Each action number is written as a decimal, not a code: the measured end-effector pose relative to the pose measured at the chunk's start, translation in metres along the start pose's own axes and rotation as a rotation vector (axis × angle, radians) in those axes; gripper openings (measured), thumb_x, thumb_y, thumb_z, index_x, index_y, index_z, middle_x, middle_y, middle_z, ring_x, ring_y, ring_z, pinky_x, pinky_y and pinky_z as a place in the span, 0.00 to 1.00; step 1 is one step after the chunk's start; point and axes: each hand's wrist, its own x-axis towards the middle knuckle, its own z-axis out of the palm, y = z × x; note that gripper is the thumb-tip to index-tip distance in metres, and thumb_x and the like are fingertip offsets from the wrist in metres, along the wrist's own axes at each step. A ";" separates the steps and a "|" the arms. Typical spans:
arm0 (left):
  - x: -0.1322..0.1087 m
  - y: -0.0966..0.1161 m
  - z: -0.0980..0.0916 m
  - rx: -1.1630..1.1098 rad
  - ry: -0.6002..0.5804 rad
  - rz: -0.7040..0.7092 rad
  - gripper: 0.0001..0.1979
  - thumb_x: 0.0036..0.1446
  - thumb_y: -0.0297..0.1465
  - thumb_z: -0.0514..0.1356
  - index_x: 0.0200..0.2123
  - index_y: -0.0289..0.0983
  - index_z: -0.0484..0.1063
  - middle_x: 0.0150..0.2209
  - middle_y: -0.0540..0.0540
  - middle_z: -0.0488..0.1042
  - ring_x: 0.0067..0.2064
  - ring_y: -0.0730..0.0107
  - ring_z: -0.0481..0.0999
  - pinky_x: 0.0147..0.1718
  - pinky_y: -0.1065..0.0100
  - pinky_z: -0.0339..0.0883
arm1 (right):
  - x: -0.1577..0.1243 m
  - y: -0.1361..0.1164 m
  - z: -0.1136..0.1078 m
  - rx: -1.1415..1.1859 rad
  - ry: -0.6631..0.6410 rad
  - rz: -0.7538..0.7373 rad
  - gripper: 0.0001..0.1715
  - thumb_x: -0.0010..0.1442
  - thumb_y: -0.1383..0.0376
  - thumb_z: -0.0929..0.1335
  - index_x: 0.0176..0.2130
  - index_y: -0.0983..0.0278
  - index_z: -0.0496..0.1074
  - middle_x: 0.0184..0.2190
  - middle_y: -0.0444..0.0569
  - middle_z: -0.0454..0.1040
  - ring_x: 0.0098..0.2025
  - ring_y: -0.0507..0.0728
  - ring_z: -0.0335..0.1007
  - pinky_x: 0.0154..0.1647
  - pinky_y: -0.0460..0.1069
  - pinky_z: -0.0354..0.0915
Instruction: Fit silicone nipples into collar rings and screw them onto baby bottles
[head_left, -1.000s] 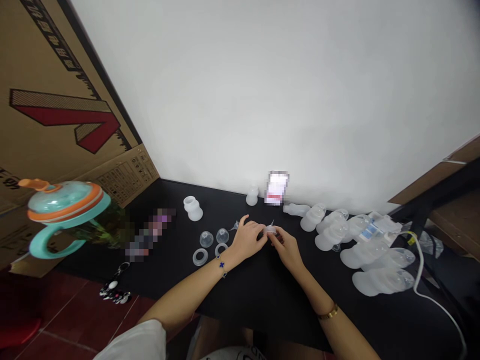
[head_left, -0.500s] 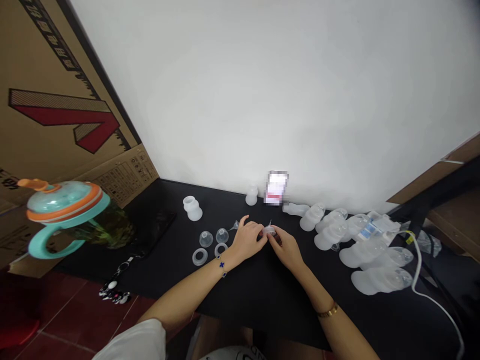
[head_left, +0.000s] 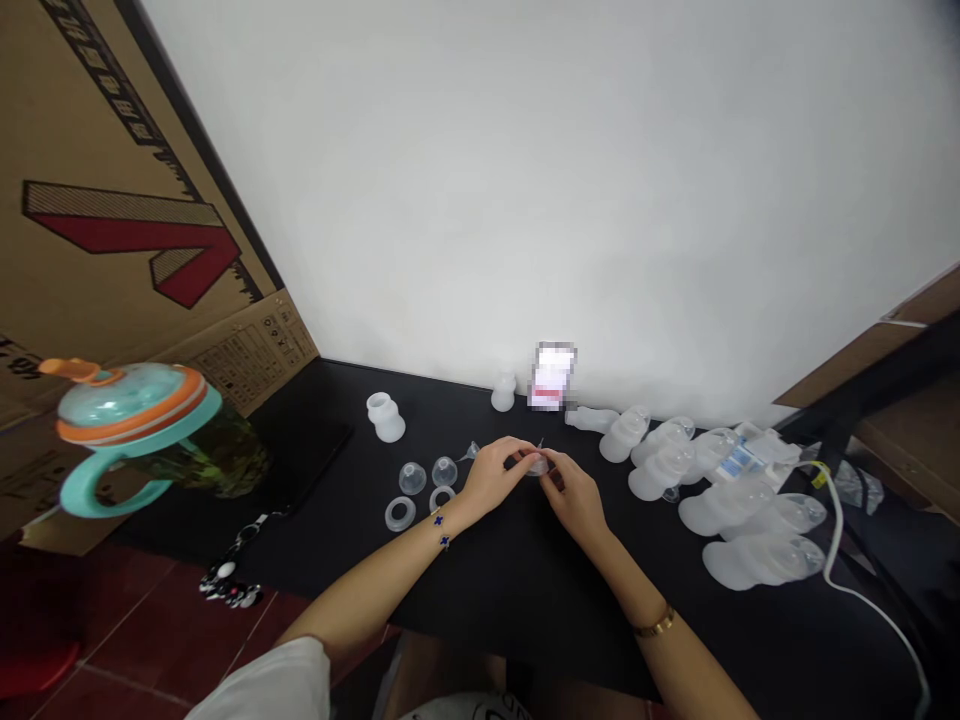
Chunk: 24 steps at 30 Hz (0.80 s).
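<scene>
left hand (head_left: pixel 491 478): fingers newly curled in, pinching small translucent round plastic piece (head_left: pixel 536 464) | right hand (head_left: pixel 577 495): clamped on opposite side | above black desk (head_left: pixel 525 575)

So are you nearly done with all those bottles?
On the right, capped bottles lie piled, seemingly done. The left hand and right hand pinch one small clear piece together. Two clear domes, two rings and an uncapped bottle lie loose, likely still left.
</scene>
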 end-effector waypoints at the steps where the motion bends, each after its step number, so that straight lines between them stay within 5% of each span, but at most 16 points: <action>1: 0.000 0.000 0.000 -0.018 0.009 -0.007 0.12 0.66 0.39 0.58 0.42 0.40 0.79 0.41 0.47 0.80 0.38 0.69 0.78 0.42 0.66 0.73 | 0.001 0.001 0.001 0.043 0.007 0.023 0.20 0.63 0.61 0.65 0.53 0.59 0.73 0.45 0.51 0.79 0.33 0.56 0.75 0.34 0.51 0.70; 7: -0.001 -0.003 0.004 -0.011 0.053 0.031 0.11 0.66 0.38 0.58 0.41 0.40 0.78 0.42 0.46 0.80 0.39 0.68 0.79 0.42 0.66 0.74 | 0.006 0.006 0.004 0.458 0.052 0.248 0.25 0.58 0.55 0.69 0.53 0.61 0.71 0.47 0.54 0.78 0.31 0.56 0.76 0.29 0.51 0.73; 12: -0.006 -0.007 0.006 0.235 0.090 0.180 0.11 0.69 0.32 0.54 0.45 0.41 0.77 0.47 0.46 0.79 0.48 0.65 0.79 0.49 0.63 0.73 | 0.010 0.003 0.004 0.868 -0.004 0.513 0.22 0.58 0.49 0.70 0.43 0.63 0.75 0.37 0.51 0.80 0.30 0.57 0.79 0.31 0.51 0.76; 24: -0.008 -0.011 0.009 0.328 0.050 0.269 0.09 0.69 0.33 0.56 0.45 0.41 0.75 0.48 0.47 0.79 0.49 0.67 0.79 0.49 0.64 0.74 | 0.008 0.002 0.002 1.035 -0.078 0.595 0.19 0.51 0.55 0.78 0.38 0.64 0.79 0.32 0.49 0.80 0.35 0.57 0.79 0.40 0.51 0.75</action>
